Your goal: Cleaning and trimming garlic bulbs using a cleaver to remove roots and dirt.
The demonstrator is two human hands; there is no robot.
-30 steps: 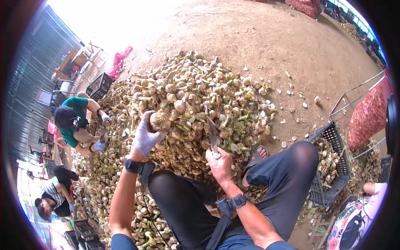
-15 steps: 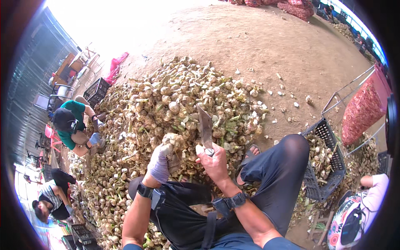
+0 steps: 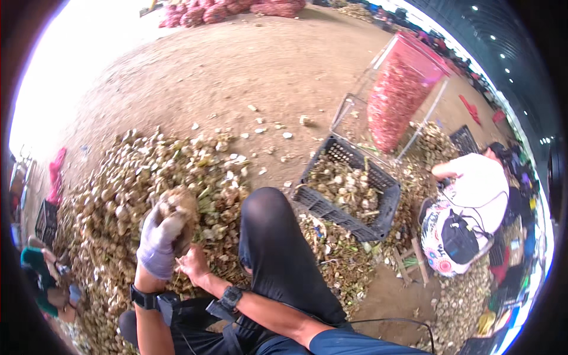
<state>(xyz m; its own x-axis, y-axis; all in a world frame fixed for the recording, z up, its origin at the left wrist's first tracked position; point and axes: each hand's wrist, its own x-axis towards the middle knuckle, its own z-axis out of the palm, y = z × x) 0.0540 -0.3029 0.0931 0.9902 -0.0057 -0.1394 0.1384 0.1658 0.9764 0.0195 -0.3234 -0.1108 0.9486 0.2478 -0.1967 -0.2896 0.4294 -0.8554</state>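
My left hand [image 3: 157, 239], in a pale lilac glove, is closed around garlic [image 3: 179, 203] with dry stalks or roots, held above the heap; how many bulbs it grips cannot be told. Close below it, my bare right hand [image 3: 194, 265] has its fingers curled in toward the left palm. The knife that showed in this hand half a second ago is hard to make out now, blurred and mostly hidden by the glove and garlic. Under and beyond both hands spreads a big heap of garlic bulbs [image 3: 112, 195] with cut stalks mixed in.
To the right stands a black plastic crate [image 3: 340, 219] holding garlic. Behind it a red mesh sack [image 3: 396, 100] hangs full on a metal frame. One person [image 3: 473, 189] sits at the right, another [image 3: 44, 272] at the left edge. Full red sacks [image 3: 207, 13] lie far off.
My view has swung right, so the crate and hanging sack sit nearer the middle. My right hand has come in against the left; the upright knife blade no longer shows plainly.
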